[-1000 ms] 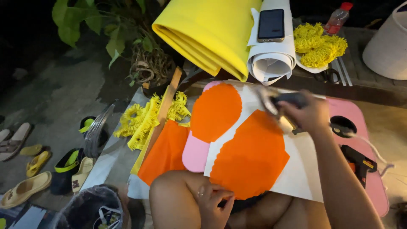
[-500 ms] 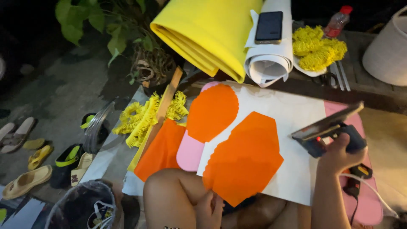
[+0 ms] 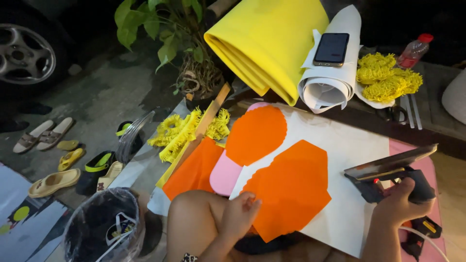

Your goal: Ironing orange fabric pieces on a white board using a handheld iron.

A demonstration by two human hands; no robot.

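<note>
Fingers (image 3: 407,190) of our right hand (image 3: 399,206) wrap tight around a glue gun (image 3: 388,180), a flat metal ruler (image 3: 391,162) lying along its top, held out over the white sheet (image 3: 359,145) at the pink table's (image 3: 421,154) right edge. Our left hand (image 3: 239,213) rests on our knee (image 3: 191,218), fingers loosely curled and together, tips touching the near edge of the orange hexagon (image 3: 291,187), gripping nothing. An orange scalloped round (image 3: 256,135) lies just above it, overlapping a pink piece (image 3: 225,174).

To work well here, we judge the left hand should pin the hexagon flat while the nozzle comes down steady, well away from the fingertips, with the cord (image 3: 427,242) kept off the sheet.

Much stays unclear: we cannot tell whether the ruler is pinched by the hand or merely resting on the gun. The nozzle is lost in shadow, a second tool (image 3: 420,233) is cut off at the bottom edge, and the yellow roll (image 3: 267,43) hides what lies behind it.
</note>
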